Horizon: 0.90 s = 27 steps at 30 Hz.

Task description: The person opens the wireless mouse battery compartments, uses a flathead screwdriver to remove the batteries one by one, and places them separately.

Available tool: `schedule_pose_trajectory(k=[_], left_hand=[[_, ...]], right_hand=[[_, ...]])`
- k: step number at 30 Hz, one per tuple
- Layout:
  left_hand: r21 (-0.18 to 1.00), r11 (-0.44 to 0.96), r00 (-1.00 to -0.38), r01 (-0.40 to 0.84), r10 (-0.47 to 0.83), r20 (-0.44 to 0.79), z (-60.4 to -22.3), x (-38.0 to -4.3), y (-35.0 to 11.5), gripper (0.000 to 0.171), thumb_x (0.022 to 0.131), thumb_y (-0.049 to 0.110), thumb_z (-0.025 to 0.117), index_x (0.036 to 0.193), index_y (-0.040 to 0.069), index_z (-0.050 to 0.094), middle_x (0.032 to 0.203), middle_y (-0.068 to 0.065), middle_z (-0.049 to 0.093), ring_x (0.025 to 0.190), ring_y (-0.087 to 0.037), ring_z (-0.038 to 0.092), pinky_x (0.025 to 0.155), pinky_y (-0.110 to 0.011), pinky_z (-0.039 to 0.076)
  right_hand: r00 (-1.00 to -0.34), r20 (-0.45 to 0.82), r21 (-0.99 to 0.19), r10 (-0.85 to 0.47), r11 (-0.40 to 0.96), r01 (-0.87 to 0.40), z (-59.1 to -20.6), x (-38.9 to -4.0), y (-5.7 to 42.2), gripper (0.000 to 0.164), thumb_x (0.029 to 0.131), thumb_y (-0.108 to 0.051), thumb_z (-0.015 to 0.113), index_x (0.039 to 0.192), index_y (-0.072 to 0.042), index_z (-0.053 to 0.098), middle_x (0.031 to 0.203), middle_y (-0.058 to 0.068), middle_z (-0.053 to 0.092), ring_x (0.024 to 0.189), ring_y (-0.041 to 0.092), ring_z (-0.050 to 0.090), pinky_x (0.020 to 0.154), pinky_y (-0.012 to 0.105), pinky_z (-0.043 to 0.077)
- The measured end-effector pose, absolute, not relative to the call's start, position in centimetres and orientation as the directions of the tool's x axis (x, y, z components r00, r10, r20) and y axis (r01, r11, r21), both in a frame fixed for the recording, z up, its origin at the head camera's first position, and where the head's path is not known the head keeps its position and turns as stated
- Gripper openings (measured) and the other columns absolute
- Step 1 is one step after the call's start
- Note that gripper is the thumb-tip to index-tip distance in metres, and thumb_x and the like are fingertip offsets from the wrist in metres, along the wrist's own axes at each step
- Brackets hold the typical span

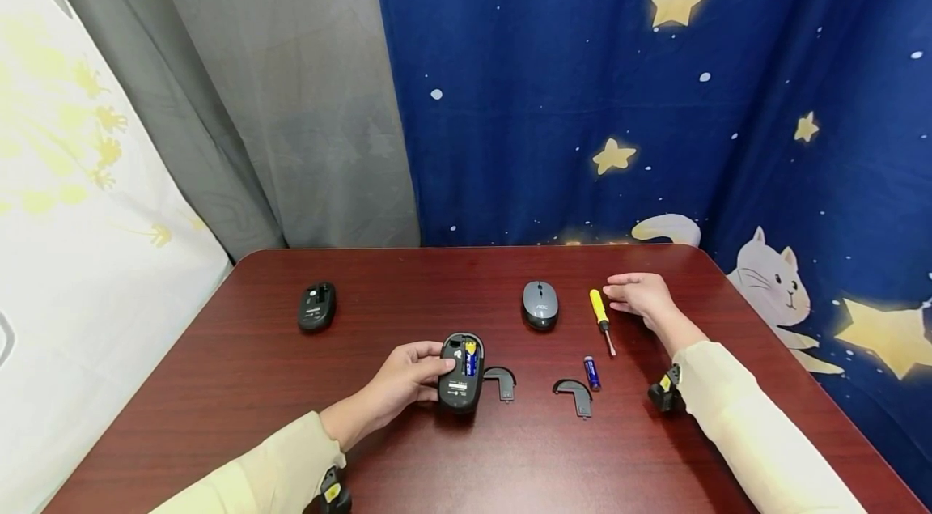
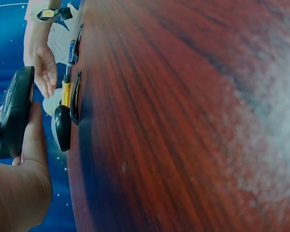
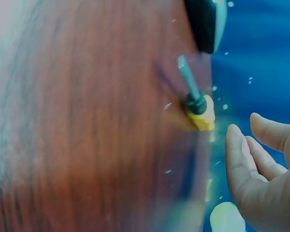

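My left hand (image 1: 396,380) holds a black computer mouse (image 1: 459,394) with its underside up, thumb across the near side. Its battery bay is uncovered, and a blue and yellow battery (image 1: 470,360) lies inside. In the left wrist view the mouse (image 2: 13,116) shows edge-on between thumb and fingers. My right hand (image 1: 642,295), fingers loosely extended and holding nothing, hovers just right of a screwdriver (image 1: 599,308) with a yellow handle. The right wrist view has that screwdriver (image 3: 197,106) left of the fingertips, blurred.
Two black battery covers (image 1: 505,386) (image 1: 578,396) lie right of the held mouse, with a loose blue battery (image 1: 592,374) beside one. A grey mouse (image 1: 540,302) sits upright farther back. Another black mouse (image 1: 316,307) lies underside up at the left of the brown table (image 1: 218,384).
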<state>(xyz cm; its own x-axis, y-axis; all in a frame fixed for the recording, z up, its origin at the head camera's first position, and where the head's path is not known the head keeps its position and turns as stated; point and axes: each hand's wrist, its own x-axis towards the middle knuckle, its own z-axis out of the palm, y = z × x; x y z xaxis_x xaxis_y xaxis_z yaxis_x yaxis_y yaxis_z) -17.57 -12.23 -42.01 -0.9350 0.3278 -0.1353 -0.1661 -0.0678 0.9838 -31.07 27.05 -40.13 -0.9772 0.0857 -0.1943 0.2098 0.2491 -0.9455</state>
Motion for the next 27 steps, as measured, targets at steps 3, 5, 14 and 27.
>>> schedule_pose_trajectory(k=[3,5,14,27], left_hand=[[0.984,-0.07,-0.935,-0.166,0.327,-0.134,-41.9,-17.6,-12.2,0.041,0.091,0.011,0.064,0.124,-0.011,0.052,0.095,-0.012,0.069,0.078,-0.017,0.068,0.064,-0.03,0.057],[0.984,-0.069,-0.936,-0.166,0.326,-0.135,-41.9,-17.6,-12.2,0.041,0.092,0.011,0.063,0.124,-0.011,0.052,0.095,-0.011,0.069,0.078,-0.017,0.067,0.064,-0.03,0.057],[0.983,-0.076,-0.933,-0.166,0.334,-0.132,-41.8,-17.5,-12.1,0.042,0.092,0.011,0.063,0.126,-0.011,0.051,0.096,-0.012,0.069,0.079,-0.017,0.068,0.064,-0.03,0.057],[0.983,-0.073,-0.93,-0.171,0.34,-0.136,-42.2,-17.5,-12.0,0.041,0.091,0.011,0.064,0.123,-0.012,0.052,0.094,-0.012,0.069,0.079,-0.017,0.067,0.065,-0.03,0.057]], right_hand=[[-0.983,-0.177,-0.961,0.045,0.207,0.183,-39.5,-30.7,26.8,0.047,0.092,-0.005,0.065,0.134,0.011,0.05,0.097,0.003,0.068,0.094,0.02,0.067,0.086,0.037,0.053],[-0.985,-0.169,-0.968,0.022,0.184,0.17,-39.1,-30.4,26.5,0.048,0.092,-0.006,0.066,0.134,0.01,0.049,0.097,0.002,0.068,0.094,0.02,0.068,0.088,0.038,0.051],[-0.986,-0.091,-0.985,-0.139,0.159,0.068,-37.7,-28.5,23.5,0.048,0.092,-0.01,0.068,0.133,0.01,0.051,0.13,0.025,0.055,0.091,0.01,0.066,0.095,0.046,0.046],[-0.933,-0.046,-0.992,-0.356,0.129,0.0,-37.2,-25.9,18.1,0.043,0.088,-0.003,0.069,0.125,0.013,0.056,0.113,0.025,0.064,0.096,0.029,0.066,0.081,0.037,0.056]])
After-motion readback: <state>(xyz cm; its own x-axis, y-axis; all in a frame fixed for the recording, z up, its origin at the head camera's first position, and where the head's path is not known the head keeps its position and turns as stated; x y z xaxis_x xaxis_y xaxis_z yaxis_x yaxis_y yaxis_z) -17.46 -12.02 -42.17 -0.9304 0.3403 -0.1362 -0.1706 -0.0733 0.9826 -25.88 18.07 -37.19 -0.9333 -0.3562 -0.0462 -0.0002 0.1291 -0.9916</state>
